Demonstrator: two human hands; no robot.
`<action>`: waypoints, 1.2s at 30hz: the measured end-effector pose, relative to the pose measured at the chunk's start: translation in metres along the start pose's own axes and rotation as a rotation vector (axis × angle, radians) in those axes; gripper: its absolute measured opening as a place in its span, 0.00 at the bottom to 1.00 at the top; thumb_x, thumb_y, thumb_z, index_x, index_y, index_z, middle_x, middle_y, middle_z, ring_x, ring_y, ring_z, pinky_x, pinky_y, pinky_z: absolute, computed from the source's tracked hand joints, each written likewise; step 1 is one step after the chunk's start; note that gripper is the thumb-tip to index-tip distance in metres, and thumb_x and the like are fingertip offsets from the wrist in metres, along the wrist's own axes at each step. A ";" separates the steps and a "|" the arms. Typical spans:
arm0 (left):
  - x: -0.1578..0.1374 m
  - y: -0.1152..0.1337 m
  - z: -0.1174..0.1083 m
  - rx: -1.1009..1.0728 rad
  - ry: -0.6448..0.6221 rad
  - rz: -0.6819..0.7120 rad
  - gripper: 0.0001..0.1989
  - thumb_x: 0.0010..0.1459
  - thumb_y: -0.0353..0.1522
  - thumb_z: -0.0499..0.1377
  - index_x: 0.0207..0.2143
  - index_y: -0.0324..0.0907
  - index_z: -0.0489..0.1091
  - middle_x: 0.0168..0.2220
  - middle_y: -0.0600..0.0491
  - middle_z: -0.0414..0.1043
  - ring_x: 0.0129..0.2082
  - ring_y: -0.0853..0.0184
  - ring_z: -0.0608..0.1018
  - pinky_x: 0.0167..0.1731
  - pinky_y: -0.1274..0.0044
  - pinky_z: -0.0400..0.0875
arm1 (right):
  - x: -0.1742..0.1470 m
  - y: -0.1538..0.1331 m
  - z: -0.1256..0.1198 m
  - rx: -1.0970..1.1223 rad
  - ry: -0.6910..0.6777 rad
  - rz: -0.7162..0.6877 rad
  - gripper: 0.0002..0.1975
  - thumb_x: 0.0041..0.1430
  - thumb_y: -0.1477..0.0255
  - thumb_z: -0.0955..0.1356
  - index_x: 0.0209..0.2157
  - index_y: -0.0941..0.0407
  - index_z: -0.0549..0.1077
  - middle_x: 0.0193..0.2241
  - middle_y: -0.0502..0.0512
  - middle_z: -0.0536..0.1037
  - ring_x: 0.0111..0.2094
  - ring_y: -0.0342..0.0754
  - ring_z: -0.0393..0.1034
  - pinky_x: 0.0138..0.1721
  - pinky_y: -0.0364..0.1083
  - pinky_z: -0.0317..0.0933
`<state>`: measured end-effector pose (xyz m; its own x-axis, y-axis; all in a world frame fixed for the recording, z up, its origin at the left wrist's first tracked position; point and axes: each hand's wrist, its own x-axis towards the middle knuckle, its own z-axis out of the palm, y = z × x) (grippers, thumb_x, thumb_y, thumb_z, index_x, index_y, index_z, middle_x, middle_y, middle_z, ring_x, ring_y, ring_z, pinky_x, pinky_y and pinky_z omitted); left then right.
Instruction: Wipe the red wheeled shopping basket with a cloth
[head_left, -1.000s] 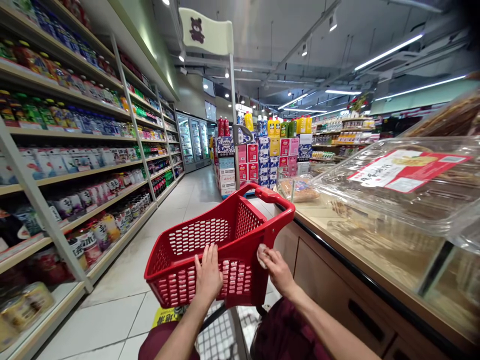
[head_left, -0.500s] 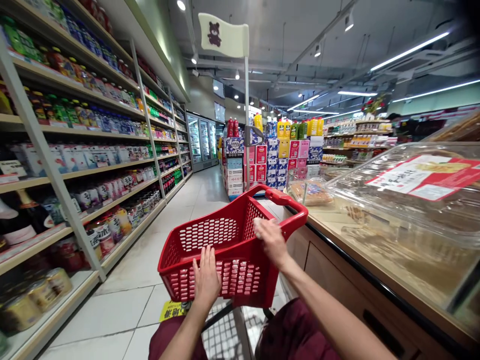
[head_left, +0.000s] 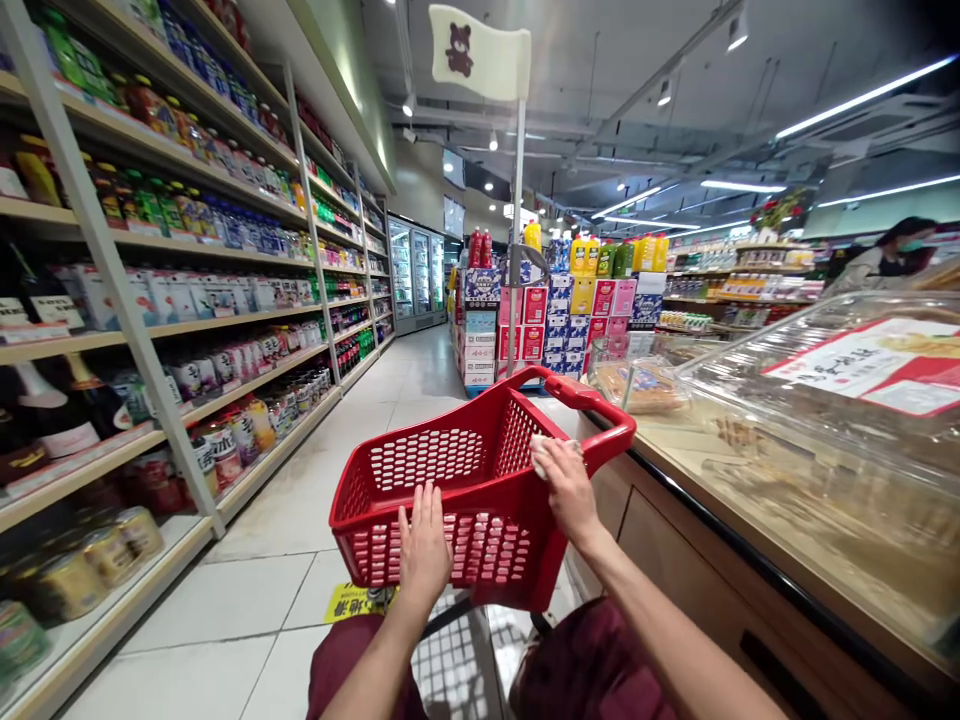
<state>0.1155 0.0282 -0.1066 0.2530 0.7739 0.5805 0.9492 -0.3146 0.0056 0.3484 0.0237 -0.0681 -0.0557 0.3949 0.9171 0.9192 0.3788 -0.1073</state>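
Note:
A red plastic shopping cart (head_left: 480,520) with perforated walls stands in front of my knees, its handle (head_left: 592,400) toward the right. My left hand (head_left: 426,545) lies against the near side wall, fingers stretched and pointing up at the rim. On the upper rim near the handle end, my right hand (head_left: 568,490) presses a crumpled white cloth (head_left: 546,452) against the red plastic. Part of that cloth is hidden under the fingers. The cart's basket looks bare inside as far as it shows. A grey pole with a cream bear flag (head_left: 480,52) rises behind the handle.
Drink shelves (head_left: 187,240) line the left side. A wooden display counter (head_left: 750,520) with clear plastic food boxes (head_left: 840,350) stands close on the right. Stacked cartons (head_left: 555,320) are ahead. A yellow floor sign (head_left: 360,603) lies under the cart. A masked person (head_left: 885,255) is at the far right.
My view has turned slightly left, so the scene sits further right. My right hand with the cloth has shifted slightly along the rim; a person has come into view at the right.

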 end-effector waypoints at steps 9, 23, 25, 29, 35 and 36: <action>-0.003 -0.007 0.000 0.005 -0.006 -0.025 0.35 0.45 0.24 0.47 0.59 0.33 0.46 0.61 0.46 0.46 0.62 0.62 0.47 0.58 0.62 0.44 | -0.011 -0.050 0.038 0.095 -0.094 -0.175 0.17 0.59 0.78 0.59 0.48 0.53 0.69 0.47 0.56 0.71 0.53 0.50 0.59 0.52 0.54 0.57; -0.010 -0.039 -0.006 0.010 0.012 -0.195 0.33 0.46 0.24 0.47 0.58 0.32 0.48 0.60 0.42 0.50 0.61 0.60 0.49 0.58 0.62 0.44 | -0.008 -0.076 0.059 0.149 -0.165 -0.139 0.16 0.60 0.75 0.59 0.49 0.53 0.67 0.47 0.57 0.71 0.50 0.49 0.63 0.51 0.54 0.57; -0.013 -0.051 -0.005 0.020 0.030 -0.257 0.33 0.47 0.23 0.46 0.58 0.32 0.47 0.59 0.42 0.51 0.61 0.60 0.50 0.58 0.61 0.45 | -0.008 -0.059 0.050 0.123 -0.122 -0.094 0.16 0.60 0.76 0.59 0.48 0.52 0.68 0.48 0.58 0.70 0.51 0.50 0.62 0.52 0.56 0.56; -0.019 -0.064 -0.004 0.001 0.042 -0.210 0.33 0.46 0.22 0.46 0.58 0.33 0.48 0.59 0.43 0.53 0.61 0.60 0.51 0.58 0.62 0.45 | -0.013 -0.081 0.067 0.142 -0.120 -0.072 0.18 0.60 0.77 0.58 0.50 0.52 0.66 0.48 0.58 0.70 0.51 0.50 0.62 0.52 0.56 0.57; -0.027 -0.098 -0.010 -0.072 -0.017 -0.408 0.33 0.46 0.23 0.46 0.58 0.34 0.48 0.59 0.41 0.53 0.60 0.59 0.52 0.56 0.59 0.48 | -0.011 -0.162 0.112 0.238 -0.264 -0.219 0.15 0.60 0.74 0.60 0.48 0.54 0.68 0.48 0.57 0.70 0.52 0.50 0.61 0.50 0.52 0.59; -0.029 -0.105 -0.011 -0.101 -0.027 -0.459 0.33 0.46 0.22 0.46 0.58 0.33 0.48 0.59 0.40 0.53 0.60 0.59 0.53 0.56 0.60 0.48 | -0.009 -0.163 0.111 0.240 -0.272 -0.228 0.15 0.60 0.74 0.59 0.48 0.54 0.67 0.48 0.57 0.70 0.52 0.49 0.61 0.51 0.51 0.59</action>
<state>0.0069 0.0331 -0.1151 -0.1823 0.8590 0.4784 0.9416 0.0124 0.3366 0.1561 0.0512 -0.1011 -0.3770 0.4728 0.7965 0.7564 0.6535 -0.0299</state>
